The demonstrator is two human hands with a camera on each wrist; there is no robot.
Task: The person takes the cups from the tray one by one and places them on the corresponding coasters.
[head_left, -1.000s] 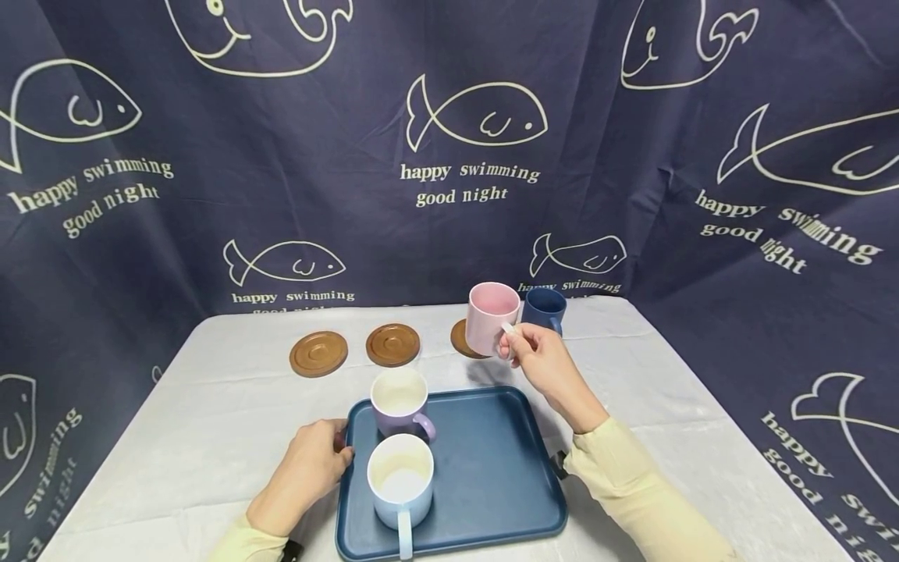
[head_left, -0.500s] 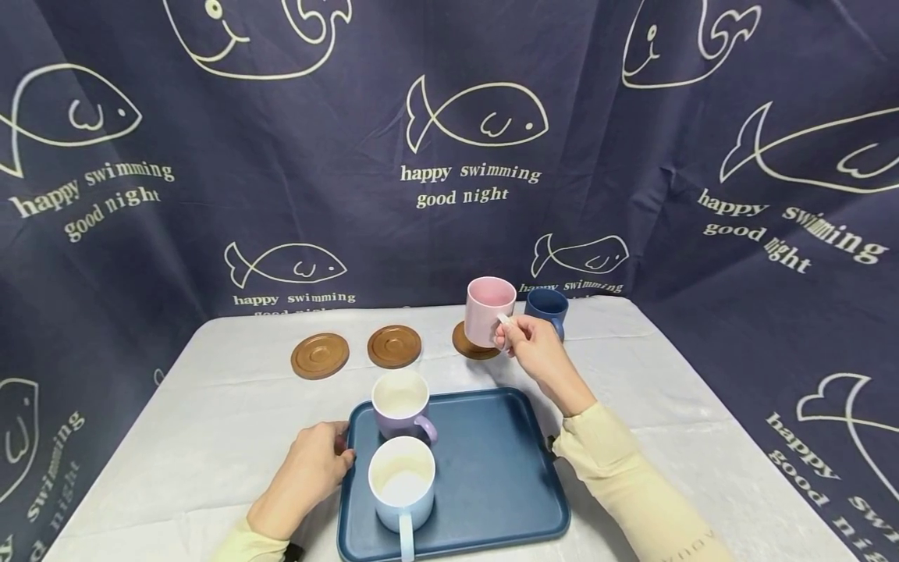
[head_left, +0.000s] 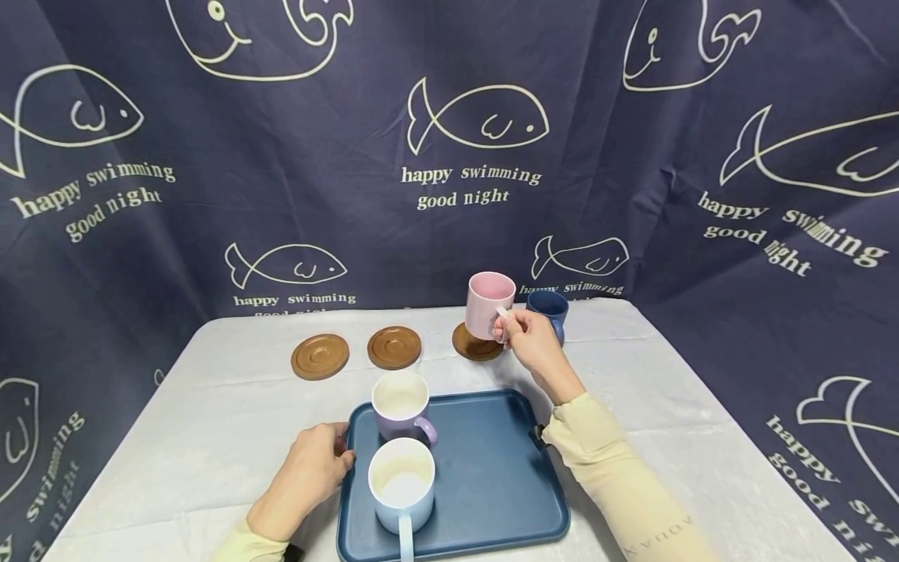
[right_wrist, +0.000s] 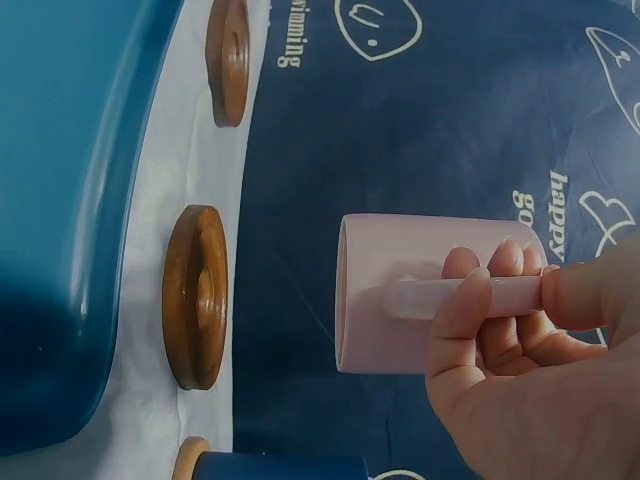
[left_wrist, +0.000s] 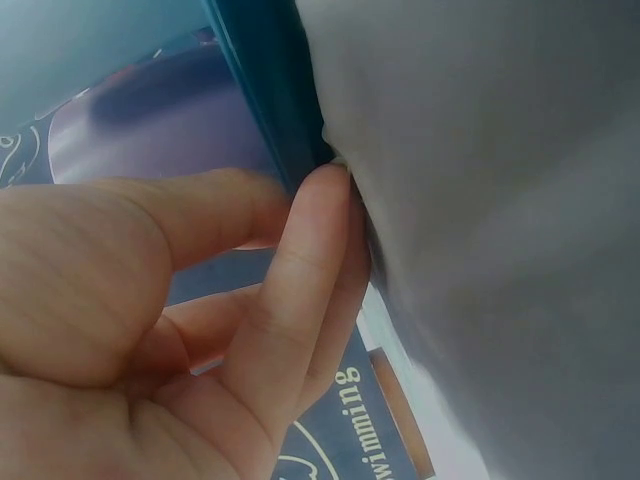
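Note:
My right hand point(head_left: 530, 339) grips the handle of a pink mug point(head_left: 486, 308). The mug hangs upright above a round wooden coaster point(head_left: 472, 347); the right wrist view shows a gap between the mug and that coaster point(right_wrist: 195, 300). My left hand point(head_left: 309, 468) pinches the left rim of a dark blue tray point(head_left: 492, 468), with thumb and fingertips at its edge in the left wrist view. On the tray's left side stand a purple mug point(head_left: 400, 417) and a light blue mug point(head_left: 403, 499), the latter nearer me.
Two more wooden coasters point(head_left: 319, 357) lie toward the back left of the white-covered table point(head_left: 175, 437). A navy mug point(head_left: 548, 306) stands at the back right, just beyond my right hand; a wooden edge shows under it in the right wrist view. A patterned curtain point(head_left: 316, 195) hangs behind.
My right hand has moved the pink mug slightly away from me, toward the back. The left hand stays at the tray's rim.

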